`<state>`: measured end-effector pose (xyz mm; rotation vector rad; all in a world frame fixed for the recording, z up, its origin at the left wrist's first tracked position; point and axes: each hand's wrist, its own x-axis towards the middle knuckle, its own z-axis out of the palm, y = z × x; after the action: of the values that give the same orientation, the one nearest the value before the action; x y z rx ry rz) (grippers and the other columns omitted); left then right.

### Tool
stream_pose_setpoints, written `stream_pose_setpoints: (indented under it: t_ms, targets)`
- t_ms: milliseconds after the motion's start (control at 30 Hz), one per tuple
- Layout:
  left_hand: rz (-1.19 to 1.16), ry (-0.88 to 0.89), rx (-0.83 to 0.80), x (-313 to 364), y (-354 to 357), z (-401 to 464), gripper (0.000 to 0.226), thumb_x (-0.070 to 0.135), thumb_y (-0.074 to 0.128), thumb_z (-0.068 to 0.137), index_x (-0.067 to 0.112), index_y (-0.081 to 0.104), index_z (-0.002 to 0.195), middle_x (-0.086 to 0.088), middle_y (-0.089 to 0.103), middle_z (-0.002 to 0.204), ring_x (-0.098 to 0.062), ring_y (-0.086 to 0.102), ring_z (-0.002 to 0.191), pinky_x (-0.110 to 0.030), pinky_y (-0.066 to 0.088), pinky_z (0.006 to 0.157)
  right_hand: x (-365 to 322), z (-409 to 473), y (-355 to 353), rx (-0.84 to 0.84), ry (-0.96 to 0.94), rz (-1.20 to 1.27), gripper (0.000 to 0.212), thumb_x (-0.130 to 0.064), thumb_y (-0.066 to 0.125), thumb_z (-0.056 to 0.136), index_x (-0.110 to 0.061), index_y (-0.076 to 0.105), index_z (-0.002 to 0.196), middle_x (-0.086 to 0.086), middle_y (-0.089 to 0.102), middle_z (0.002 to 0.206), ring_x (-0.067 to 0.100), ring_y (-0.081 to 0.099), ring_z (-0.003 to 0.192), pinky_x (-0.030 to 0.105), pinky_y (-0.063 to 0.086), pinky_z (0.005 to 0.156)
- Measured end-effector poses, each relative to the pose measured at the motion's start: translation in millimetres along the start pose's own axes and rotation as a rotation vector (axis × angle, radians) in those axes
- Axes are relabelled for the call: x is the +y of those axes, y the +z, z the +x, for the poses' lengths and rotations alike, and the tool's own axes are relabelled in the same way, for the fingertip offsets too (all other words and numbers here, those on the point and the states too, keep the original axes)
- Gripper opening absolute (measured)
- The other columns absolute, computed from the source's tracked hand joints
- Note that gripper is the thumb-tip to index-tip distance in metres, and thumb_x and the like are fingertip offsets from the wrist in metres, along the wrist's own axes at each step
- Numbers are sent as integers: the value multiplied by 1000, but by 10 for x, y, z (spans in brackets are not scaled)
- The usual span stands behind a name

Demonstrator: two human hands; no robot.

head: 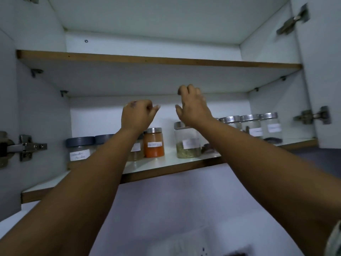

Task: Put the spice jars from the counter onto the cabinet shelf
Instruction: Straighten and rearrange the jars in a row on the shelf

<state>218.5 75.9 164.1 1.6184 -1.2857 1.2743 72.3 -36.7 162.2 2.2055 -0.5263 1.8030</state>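
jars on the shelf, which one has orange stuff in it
The orange-filled jar with a silver lid, standing just right of the left forearm; the other jars hold pale, greenish or dark contents.

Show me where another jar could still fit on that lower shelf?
A bare gap lies between the orange jar and the green-spice jar. The lower shelf's front strip is bare too. The right end, with steel-lidded jars, is crowded.
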Motion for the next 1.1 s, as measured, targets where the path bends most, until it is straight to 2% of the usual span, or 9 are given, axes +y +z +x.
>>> stream_pose_setpoints:
  t_ms: [67,133,200,267,400,500,633,833,1100]
  targets:
    - [-17,-9,-23,217,-48,11,29,35,49,96,14,65,86,-5,68,78,-23,64,76,-32,51,74,161,48,-246,-21,0,-52,26,-29,55,94,-14,51,115,8,57,114,25,50,108,40,45,91]
    - [-8,11,-98,443,-90,33,25,23,50,92,17,60,114,-4,69,102,-25,61,101,-37,49,88,306,117,-477,-89,7,-98,21,-27,48,98,-12,56,110,10,62,109,28,51,109,44,45,89]
    - [1,50,-258,649,-134,75,50,16,52,87,22,43,136,0,62,123,-25,48,123,-43,41,99,442,187,-657,-219,-1,-144,19,-14,47,97,-15,59,112,9,62,115,29,47,115,45,44,94]
    - [47,96,-338,852,-149,130,62,19,56,85,24,33,143,0,56,134,-25,40,131,-46,35,103,585,222,-806,-379,-14,-152,38,2,46,90,-19,60,118,7,53,127,28,42,123,45,40,101]
    - [68,94,-387,1192,-114,241,59,30,57,88,23,35,142,-2,53,137,-24,40,130,-44,39,102,945,207,-973,-549,-9,-44,45,7,45,89,-14,61,125,10,51,134,27,49,124,36,44,103]
    - [113,55,-444,1386,-24,261,46,34,56,93,17,47,134,-5,55,134,-22,48,124,-37,41,98,1144,158,-962,-628,-55,-25,29,-11,51,98,-12,61,125,10,59,129,24,56,117,33,46,100]
    - [272,3,-542,1481,125,217,37,36,57,93,14,59,123,-6,61,124,-21,55,113,-33,45,95,1187,125,-865,-708,-151,32,36,-31,54,98,-13,60,128,7,61,128,22,57,116,34,45,100]
    - [366,-56,-483,1456,309,54,26,28,61,93,15,68,114,-5,68,114,-21,58,108,-37,50,95,1171,21,-551,-715,-332,-77,31,-12,49,99,-11,62,128,8,61,128,24,57,115,33,47,98]
    - [371,-63,-478,1276,518,163,27,27,65,90,19,70,115,0,70,114,-17,61,106,-29,47,90,1160,6,-177,-616,-255,-101,36,1,48,91,-11,65,119,8,64,120,26,60,109,32,50,90]
